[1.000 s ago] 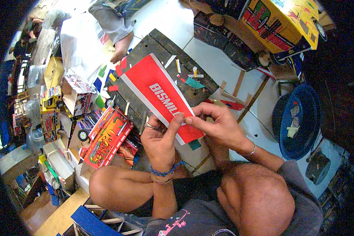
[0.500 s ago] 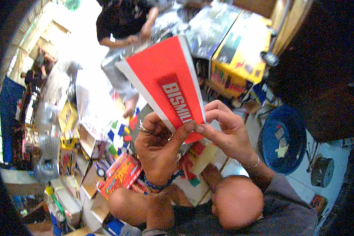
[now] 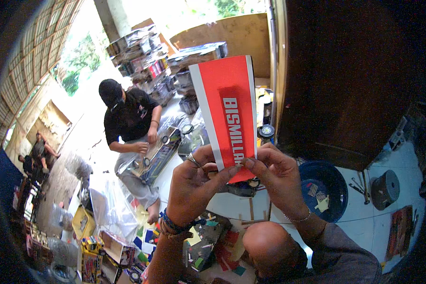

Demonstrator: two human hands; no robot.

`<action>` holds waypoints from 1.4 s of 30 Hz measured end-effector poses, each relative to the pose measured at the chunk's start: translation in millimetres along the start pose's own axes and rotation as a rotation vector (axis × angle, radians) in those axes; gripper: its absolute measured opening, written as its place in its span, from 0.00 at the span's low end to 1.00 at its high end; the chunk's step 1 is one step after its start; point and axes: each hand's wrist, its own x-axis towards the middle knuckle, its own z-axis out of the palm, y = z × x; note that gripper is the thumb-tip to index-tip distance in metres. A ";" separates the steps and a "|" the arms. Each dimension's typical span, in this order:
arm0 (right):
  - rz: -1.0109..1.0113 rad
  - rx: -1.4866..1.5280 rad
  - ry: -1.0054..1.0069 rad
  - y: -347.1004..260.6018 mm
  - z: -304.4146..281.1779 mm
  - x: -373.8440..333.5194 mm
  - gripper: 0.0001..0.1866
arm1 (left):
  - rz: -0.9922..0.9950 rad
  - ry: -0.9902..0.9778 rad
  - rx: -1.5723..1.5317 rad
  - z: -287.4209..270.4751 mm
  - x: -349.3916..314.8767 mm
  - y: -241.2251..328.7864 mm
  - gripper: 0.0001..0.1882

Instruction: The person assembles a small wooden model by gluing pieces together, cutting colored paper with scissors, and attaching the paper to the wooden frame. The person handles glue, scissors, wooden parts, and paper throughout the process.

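Note:
A red strip of card or sticker sheet (image 3: 213, 83) with white side edges and pale printed lettering is held up before me, its wide end at the top. My left hand (image 3: 191, 187) pinches the lower left edge between thumb and fingers; a ring and braided bracelets show on it. Opposite, my right hand (image 3: 277, 177) grips the lower right edge, its thumb tip close to the left thumb. Below the hands, colored paper scraps (image 3: 227, 251) lie by a dark board (image 3: 210, 241), near my bent knee (image 3: 270, 246).
A person in black (image 3: 130, 116) sits across, hands at a toy truck body (image 3: 156, 161). To the right stand a blue basin (image 3: 338, 184) holding scraps, a grey cylinder (image 3: 386, 189) and a large dark panel (image 3: 336, 85). Yellow toy trucks (image 3: 91, 258) and boxes crowd the lower left.
The view has tilted upward, showing more of the other person and the background. The red strip now stands more upright, still pinched by both hands.

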 end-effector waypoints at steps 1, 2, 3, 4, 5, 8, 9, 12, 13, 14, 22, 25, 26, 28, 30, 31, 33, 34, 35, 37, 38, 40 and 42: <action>0.069 -0.042 0.040 -7.4 -0.8 -4.6 0.09 | 0.033 0.004 -0.023 1.5 1.2 -3.8 0.22; 0.142 -0.083 0.080 -14.5 -1.7 -9.3 0.09 | 0.008 0.005 -0.021 2.1 1.3 -7.0 0.22; 0.163 -0.087 0.095 -19.7 -1.4 -12.1 0.09 | -0.014 0.013 -0.016 2.4 0.6 -9.7 0.23; 0.181 -0.091 0.107 -24.0 -1.3 -15.0 0.09 | -0.024 0.024 -0.010 2.3 0.1 -12.0 0.23; 0.202 -0.094 0.120 -26.8 -0.9 -17.1 0.10 | -0.012 0.010 -0.021 3.6 -0.4 -14.5 0.21; 0.110 -0.092 0.106 -26.0 1.1 -19.6 0.10 | -0.056 0.002 -0.006 3.3 -2.1 -17.6 0.18; 0.058 -0.129 0.120 -23.3 2.2 -19.4 0.11 | -0.061 -0.004 -0.001 2.9 -2.5 -17.6 0.18; -0.054 -0.228 0.123 -15.6 2.8 -17.9 0.12 | -0.072 -0.016 -0.021 0.4 -5.0 -16.7 0.17; -0.064 -0.252 0.100 -15.1 1.5 -17.5 0.13 | -0.076 -0.028 -0.033 -1.0 -6.0 -16.2 0.17; -0.072 -0.276 0.078 -15.8 -0.3 -17.7 0.13 | -0.079 -0.037 -0.063 -2.5 -7.2 -15.8 0.17; -0.222 -0.440 -0.042 -26.5 -10.2 1.9 0.16 | -0.130 -0.099 -0.087 -9.2 -7.6 -24.9 0.16; -0.246 -0.440 -0.049 -23.1 -7.7 7.5 0.16 | -0.134 -0.124 -0.164 -8.1 -6.8 -34.9 0.17; -0.170 -0.448 -0.055 -23.2 -7.6 6.6 0.15 | -0.133 -0.128 -0.178 -8.5 -6.5 -38.6 0.17; -0.099 -0.439 -0.059 -24.4 -7.7 3.3 0.15 | -0.190 -0.157 -0.235 -13.4 -4.9 -45.2 0.20; -0.109 -0.403 -0.053 -26.5 -6.8 0.1 0.15 | -0.181 -0.177 -0.262 -18.6 -4.2 -51.1 0.22; -0.063 -0.436 -0.051 -27.7 -5.9 -1.1 0.16 | -0.142 -0.185 -0.258 -20.6 -4.2 -53.3 0.22; -0.021 -0.474 -0.048 -31.0 -4.7 -1.6 0.16 | -0.099 -0.185 -0.248 -24.6 -7.3 -54.8 0.22; -0.022 -0.481 -0.048 -32.4 -3.7 -1.9 0.16 | -0.095 -0.177 -0.244 -25.9 -9.4 -54.6 0.23; -0.067 -0.465 -0.052 -32.8 -2.1 -1.7 0.17 | -0.121 -0.170 -0.250 -26.7 -11.4 -53.9 0.23; -0.114 -0.435 -0.045 -32.7 1.0 -2.7 0.17 | -0.132 -0.185 -0.253 -29.8 -15.8 -51.0 0.24; -0.117 -0.418 -0.037 -32.0 2.7 -2.7 0.17 | -0.133 -0.203 -0.319 -31.4 -17.5 -49.5 0.25; -0.076 -0.429 -0.020 -29.2 5.2 -3.7 0.17 | -0.167 -0.187 -0.255 -34.3 -19.7 -47.7 0.26; 0.011 -0.481 -0.003 -25.2 6.5 -4.1 0.17 | -0.167 -0.184 -0.217 -38.7 -19.9 -47.5 0.27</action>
